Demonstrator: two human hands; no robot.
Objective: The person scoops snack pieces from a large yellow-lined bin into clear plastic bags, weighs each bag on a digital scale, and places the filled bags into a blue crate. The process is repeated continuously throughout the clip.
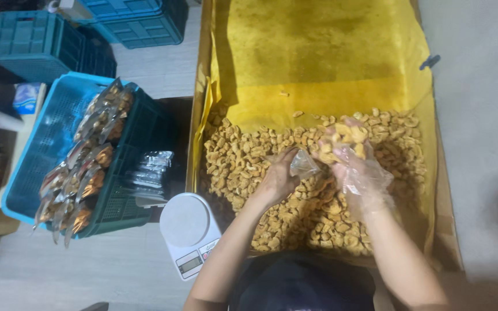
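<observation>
- Head view, looking down: the left hand (276,179), bare, pinches the rim of a small clear plastic bag (305,165) and holds its mouth towards the other hand.
- The right hand (350,151), in a thin clear disposable glove, is cupped and closed around a handful of golden fried snack pieces (348,138), just beside the bag's mouth.
- The two hands are close together over the heap, nearly touching at the bag.
- To do this step well, I judge the bag's mouth should be held wide and directly under the handful, so that pieces drop in rather than spill back; a loose grip would spare the brittle pieces from crushing.
- The snack pieces are small, irregular, puffy lumps, golden-brown. They lie in a deep heap (249,155) filling the near half of a large cardboard box (194,144) lined with yellow paper (318,52); the far half of the lining is bare and looks oil-stained.
- The bag is crumpled and looks nearly empty, though its contents are hard to make out.
- Left of the box, a white round kitchen scale (187,226) sits on the floor.
- Further left, a green crate (123,193) holds rows of filled packets (90,158), with a stack of silvery empty pouches (148,175) beside it and a blue crate (44,144) behind.
</observation>
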